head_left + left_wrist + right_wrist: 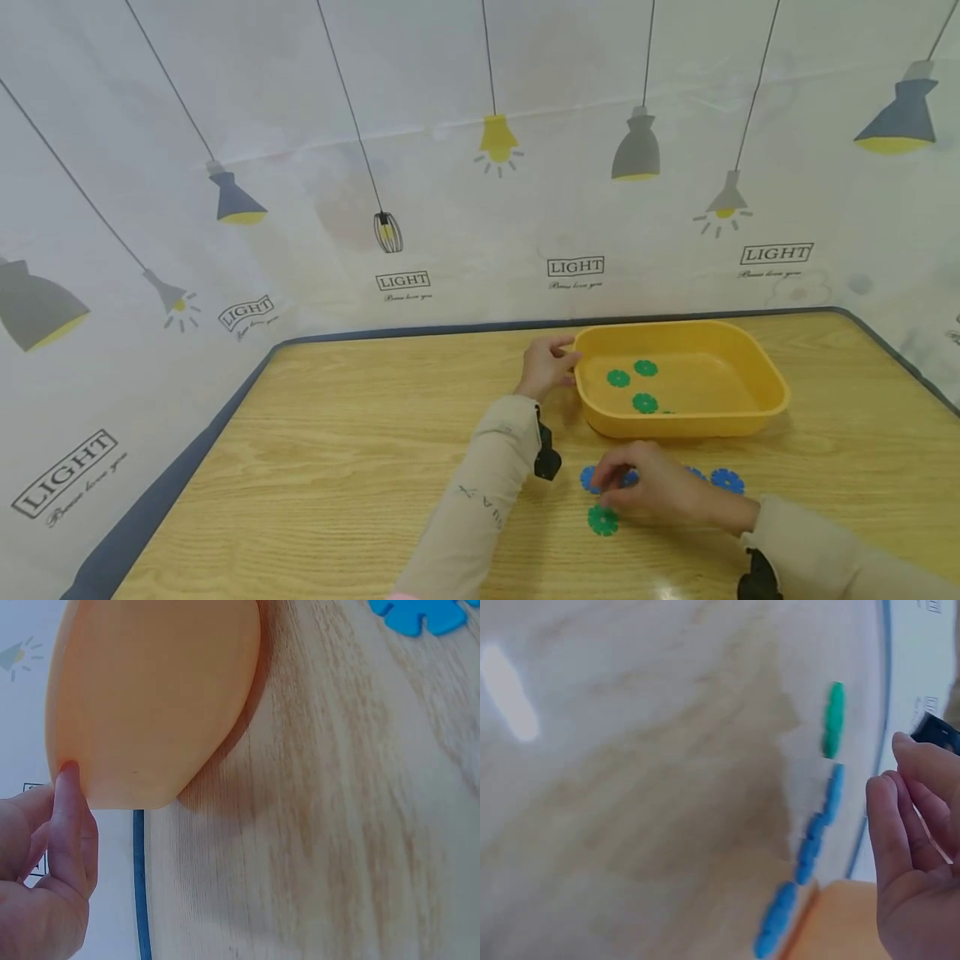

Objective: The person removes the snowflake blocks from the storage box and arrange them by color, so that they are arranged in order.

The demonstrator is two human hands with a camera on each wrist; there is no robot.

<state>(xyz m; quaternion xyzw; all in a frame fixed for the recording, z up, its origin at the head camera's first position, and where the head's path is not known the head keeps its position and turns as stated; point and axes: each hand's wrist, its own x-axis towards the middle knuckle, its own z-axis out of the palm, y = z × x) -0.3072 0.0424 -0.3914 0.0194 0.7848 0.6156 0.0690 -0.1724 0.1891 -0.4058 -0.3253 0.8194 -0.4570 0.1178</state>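
My left hand (545, 367) grips the left end of a yellow plastic basin (682, 427), its fingertips at the rim. In the left wrist view one finger (69, 825) presses on the basin's outer wall. Green flower-shaped plastic discs (618, 378) lie inside the basin. My right hand (648, 483) hovers over the table in front of it, fingers loosely bent with nothing between them. Under and beside that hand lie several blue flower-shaped discs (727, 481), partly hidden by it. One green flower-shaped disc (603, 521) lies nearer me, by the right fingertips.
The wood-grain table (337, 467) reaches back to a wall covering (465, 200) printed with lamps and lettering. Dark edging (420, 332) runs along the table's far side. A black wrist strap (547, 454) sits on the left sleeve.
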